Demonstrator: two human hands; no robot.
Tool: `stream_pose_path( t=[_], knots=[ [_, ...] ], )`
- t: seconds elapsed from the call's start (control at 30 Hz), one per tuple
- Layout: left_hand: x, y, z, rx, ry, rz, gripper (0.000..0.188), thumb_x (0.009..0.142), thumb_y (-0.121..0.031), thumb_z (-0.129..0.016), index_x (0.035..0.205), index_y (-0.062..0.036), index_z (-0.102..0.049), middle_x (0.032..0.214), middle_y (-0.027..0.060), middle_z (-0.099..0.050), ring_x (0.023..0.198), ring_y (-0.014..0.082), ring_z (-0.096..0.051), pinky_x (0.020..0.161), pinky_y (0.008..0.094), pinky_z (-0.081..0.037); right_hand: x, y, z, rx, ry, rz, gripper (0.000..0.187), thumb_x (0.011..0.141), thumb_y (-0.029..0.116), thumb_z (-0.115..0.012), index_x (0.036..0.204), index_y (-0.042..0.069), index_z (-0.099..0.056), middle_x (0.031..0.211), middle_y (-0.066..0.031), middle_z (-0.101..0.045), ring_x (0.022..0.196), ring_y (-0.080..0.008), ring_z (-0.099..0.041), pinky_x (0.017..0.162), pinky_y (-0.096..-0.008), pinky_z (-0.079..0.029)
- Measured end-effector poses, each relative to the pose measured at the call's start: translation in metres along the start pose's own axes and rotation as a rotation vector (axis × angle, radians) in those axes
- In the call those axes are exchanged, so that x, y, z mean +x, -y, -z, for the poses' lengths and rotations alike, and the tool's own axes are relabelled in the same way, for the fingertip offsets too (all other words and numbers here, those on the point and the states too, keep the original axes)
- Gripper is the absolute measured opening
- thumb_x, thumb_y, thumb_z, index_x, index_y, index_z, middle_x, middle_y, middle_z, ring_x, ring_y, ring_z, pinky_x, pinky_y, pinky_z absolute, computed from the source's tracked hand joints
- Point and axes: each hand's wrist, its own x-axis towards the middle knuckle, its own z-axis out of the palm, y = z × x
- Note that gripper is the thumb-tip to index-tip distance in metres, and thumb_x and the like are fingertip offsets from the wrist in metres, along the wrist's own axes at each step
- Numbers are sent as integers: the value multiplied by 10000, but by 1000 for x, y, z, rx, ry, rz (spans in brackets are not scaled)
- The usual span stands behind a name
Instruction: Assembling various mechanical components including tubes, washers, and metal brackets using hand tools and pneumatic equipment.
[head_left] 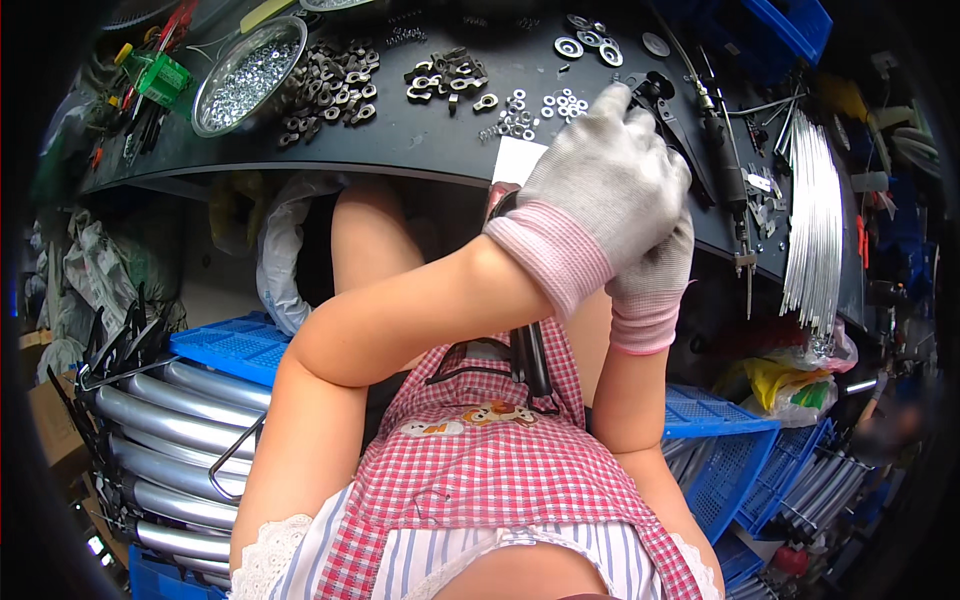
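Observation:
Both of my hands wear grey gloves with pink cuffs and are at the bench's front edge. My left hand [605, 170] crosses over in front, its fingers bent and closed, fingertips beside a black tool [655, 88] with long dark parts. What it pinches, if anything, is hidden. Below and behind it is my right hand [655, 262], its fingers mostly covered by the left. A black tube [530, 362] slants from my lap up behind my left wrist. Small silver washers [566, 104] lie just left of the left fingertips, and larger metal discs [600, 45] lie farther back.
On the dark bench [420, 145] are a metal bowl [203, 105] of small parts, piles of dark metal clips [340, 90], a power screwdriver [733, 180] and a bundle of silver rods [810, 230]. Blue crates [235, 345] with metal tubes [170, 440] flank my legs.

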Motion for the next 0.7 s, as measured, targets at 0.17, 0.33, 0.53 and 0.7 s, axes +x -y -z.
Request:
stream_pose_path(
  t=[0.17, 0.33, 0.53, 0.7],
  knots=[
    [-15, 43, 25, -398, -198, 54, 568, 606, -261, -837, 1096, -44, -649, 1038, 88, -697, 980, 248, -664, 886, 387, -504, 15, -26, 49, 1025, 64, -303, 404, 999, 193, -519, 1375, 67, -437, 1075, -72, -610, 872, -130, -585, 724, -253, -491],
    [-81, 22, 20, -1063, 77, 766, 656, 683, -141, -847, 1254, 31, -574, 1158, 106, -660, 1083, 156, -608, 962, 292, -468, 71, -39, 74, -1418, -249, 294, 269, 916, 129, -591, 1181, 146, -630, 957, -65, -641, 892, -233, -620, 772, -354, -496],
    [-91, 11, 9, -1328, -78, 989, 230, 862, -74, -683, 1071, 18, -668, 974, 67, -699, 871, 73, -630, 744, 255, -528, 104, -35, 46, -1515, 47, 463, 198, 794, 162, -689, 990, 174, -713, 1106, -33, -625, 1124, -271, -551, 951, -419, -433],
    [-95, 11, 10, -1480, -86, 1012, 203, 888, -53, -661, 1081, 8, -673, 1046, 62, -681, 886, 79, -622, 793, 243, -513, 119, -42, 22, -1539, 315, 498, 171, 776, 201, -724, 946, 188, -726, 1091, -12, -637, 1147, -238, -550, 965, -407, -430]
  ],
)
